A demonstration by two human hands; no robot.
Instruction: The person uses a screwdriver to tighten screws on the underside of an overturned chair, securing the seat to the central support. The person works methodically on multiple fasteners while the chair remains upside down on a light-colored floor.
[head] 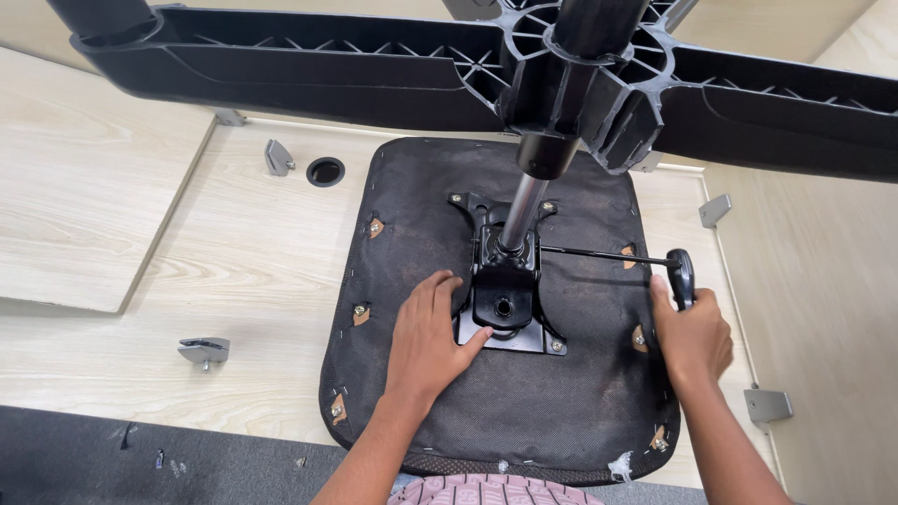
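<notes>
An upturned office chair seat (pixel 421 187), covered in black fabric, lies on a pale wooden surface. A black metal mechanism plate (pixel 505 299) is bolted to its middle. A chrome gas cylinder (pixel 522 210) rises from the plate to the black star-shaped base (pixel 309 65) overhead. My left hand (pixel 430 341) rests flat on the fabric with its fingers against the plate's left edge. My right hand (pixel 692 332) grips the black paddle handle (pixel 681 273) at the end of a thin lever rod (pixel 599 254) that runs out of the plate to the right.
Grey metal brackets sit on the wood at the left (pixel 204 351), upper left (pixel 278 157), upper right (pixel 715 209) and lower right (pixel 767 405). A round cable hole (pixel 325 171) lies near the seat's top left. Dark carpet (pixel 94 458) runs along the bottom.
</notes>
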